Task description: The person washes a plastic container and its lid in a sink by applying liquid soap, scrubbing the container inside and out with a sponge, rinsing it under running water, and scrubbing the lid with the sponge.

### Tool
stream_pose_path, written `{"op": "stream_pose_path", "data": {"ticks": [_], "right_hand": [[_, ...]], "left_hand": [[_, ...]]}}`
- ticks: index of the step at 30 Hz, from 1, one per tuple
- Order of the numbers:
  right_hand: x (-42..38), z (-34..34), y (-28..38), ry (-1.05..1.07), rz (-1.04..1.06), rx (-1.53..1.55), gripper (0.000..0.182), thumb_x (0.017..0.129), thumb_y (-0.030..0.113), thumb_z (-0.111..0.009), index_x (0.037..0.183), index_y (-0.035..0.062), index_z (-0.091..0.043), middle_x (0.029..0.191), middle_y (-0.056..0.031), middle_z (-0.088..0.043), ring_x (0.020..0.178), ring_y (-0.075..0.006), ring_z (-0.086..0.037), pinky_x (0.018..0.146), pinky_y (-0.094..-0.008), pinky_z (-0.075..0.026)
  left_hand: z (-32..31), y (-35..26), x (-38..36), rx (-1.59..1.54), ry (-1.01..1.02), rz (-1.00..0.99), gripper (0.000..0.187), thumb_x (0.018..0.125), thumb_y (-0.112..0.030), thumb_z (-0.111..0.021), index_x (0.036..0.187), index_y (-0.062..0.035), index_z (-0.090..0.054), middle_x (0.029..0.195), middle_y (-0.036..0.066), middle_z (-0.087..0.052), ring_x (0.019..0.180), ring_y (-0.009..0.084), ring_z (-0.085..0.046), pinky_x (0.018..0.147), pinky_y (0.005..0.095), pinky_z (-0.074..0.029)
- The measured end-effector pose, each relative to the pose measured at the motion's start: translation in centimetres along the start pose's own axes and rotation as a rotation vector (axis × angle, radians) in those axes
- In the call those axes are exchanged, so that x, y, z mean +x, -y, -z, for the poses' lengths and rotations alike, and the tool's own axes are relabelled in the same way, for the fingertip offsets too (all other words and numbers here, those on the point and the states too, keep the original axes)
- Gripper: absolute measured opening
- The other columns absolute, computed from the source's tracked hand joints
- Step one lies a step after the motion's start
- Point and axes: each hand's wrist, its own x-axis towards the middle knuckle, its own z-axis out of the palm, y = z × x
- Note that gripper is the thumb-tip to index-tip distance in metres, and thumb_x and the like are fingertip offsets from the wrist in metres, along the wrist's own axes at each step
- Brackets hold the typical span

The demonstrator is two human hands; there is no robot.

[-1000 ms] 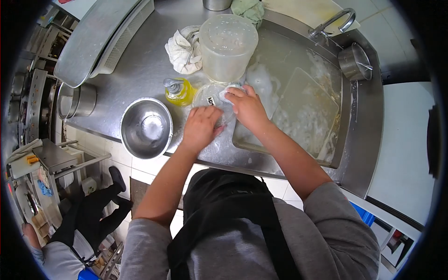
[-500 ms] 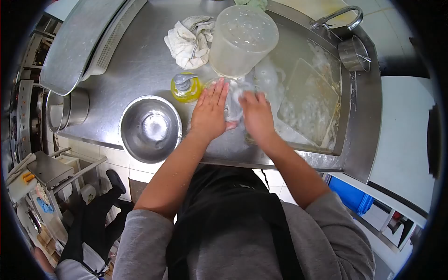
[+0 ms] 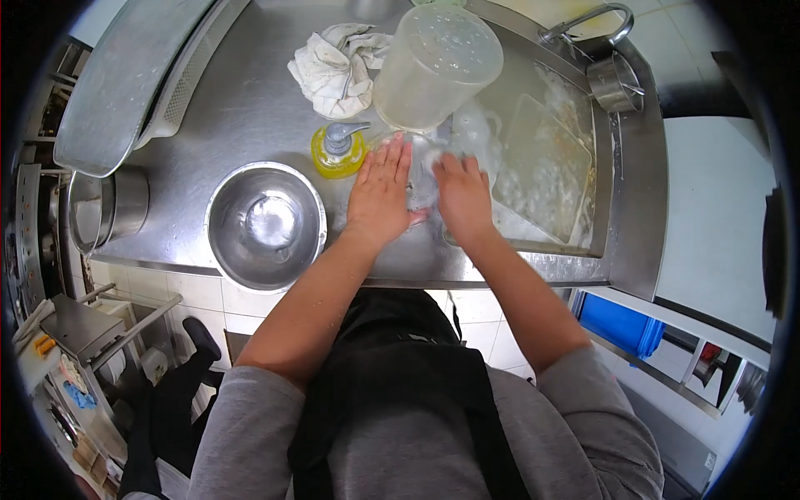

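My left hand (image 3: 380,193) lies flat with its fingers stretched out, pressing on a wet, clear, sheet-like or lid-like piece (image 3: 422,190) on the steel counter. My right hand (image 3: 464,198) is curled over the right side of that piece. Something pale and soapy (image 3: 432,160) shows at its fingertips, too hidden to name. Just left of my left fingers stands a pump bottle (image 3: 340,158) of yellow liquid. Beyond both hands a big translucent tub (image 3: 433,75) stands upside down, with drops on its base.
A steel bowl (image 3: 267,229) sits near the counter's front edge. Behind the bottle lies a crumpled white cloth (image 3: 333,71). To the right is a sink (image 3: 602,175) of cloudy, sudsy water, with a tap (image 3: 612,12) and a small pot (image 3: 615,83). Another person's legs (image 3: 167,400) are at lower left.
The view has shifted slightly. My left hand stays flat on the clear piece while my right hand keeps close to its right side, fingers still curled.
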Motion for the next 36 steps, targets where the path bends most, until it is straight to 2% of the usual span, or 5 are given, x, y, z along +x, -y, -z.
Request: {"op": "stream_pose_path", "data": {"ticks": [13, 19, 25, 28, 36], "right_hand": [[2.3, -0.9, -0.1, -0.12, 0.032, 0.092, 0.016, 0.081, 0.014, -0.055, 0.092, 0.008, -0.065, 0.101, -0.0023, -0.056, 0.098, -0.0256, -0.053, 0.077, -0.0475, -0.046], [-3.6, -0.3, 1.2, -0.019, 0.065, 0.133, 0.023, 0.079, 0.009, -0.055, 0.1, 0.0089, -0.065, 0.103, -0.0025, -0.057, 0.097, -0.0272, -0.052, 0.076, -0.0445, -0.046], [1.6, -0.5, 1.1, -0.046, 0.019, 0.004, 0.016, 0.081, 0.015, -0.055, 0.092, 0.0077, -0.065, 0.106, -0.0009, -0.057, 0.102, -0.0244, -0.052, 0.078, -0.0462, -0.046], [-3.8, -0.1, 1.9, -0.067, 0.083, 0.066, 0.022, 0.08, 0.012, -0.055, 0.099, 0.008, -0.064, 0.101, -0.0019, -0.056, 0.098, -0.0247, -0.052, 0.074, -0.0456, -0.046], [1.9, 0.4, 1.0, 0.0, 0.073, 0.039, 0.018, 0.08, 0.013, -0.056, 0.094, 0.0072, -0.065, 0.104, -0.0009, -0.056, 0.103, -0.0233, -0.051, 0.08, -0.0452, -0.047]], "left_hand": [[0.4, -0.4, -0.1, 0.031, -0.01, 0.001, 0.111, 0.07, -0.051, -0.074, 0.15, -0.0019, -0.015, 0.157, 0.015, -0.016, 0.144, 0.0292, -0.019, 0.117, 0.0422, -0.014], [0.6, -0.5, 0.3, 0.082, 0.053, 0.02, 0.11, 0.072, -0.052, -0.072, 0.15, -0.001, -0.014, 0.158, 0.015, -0.012, 0.145, 0.0281, -0.015, 0.118, 0.0415, -0.011], [0.9, -0.4, 0.2, 0.077, 0.068, 0.003, 0.112, 0.069, -0.05, -0.075, 0.149, -0.0009, -0.015, 0.157, 0.016, -0.012, 0.145, 0.0291, -0.015, 0.118, 0.0428, -0.012], [0.6, -0.2, 0.2, 0.054, 0.017, -0.009, 0.112, 0.068, -0.05, -0.076, 0.149, -0.001, -0.016, 0.157, 0.015, -0.013, 0.145, 0.0294, -0.016, 0.117, 0.0457, -0.012], [1.5, -0.6, 0.1, 0.09, 0.119, 0.035, 0.116, 0.066, -0.049, -0.079, 0.15, -0.0023, -0.014, 0.158, 0.013, -0.011, 0.145, 0.0286, -0.012, 0.116, 0.0511, -0.012]]}}
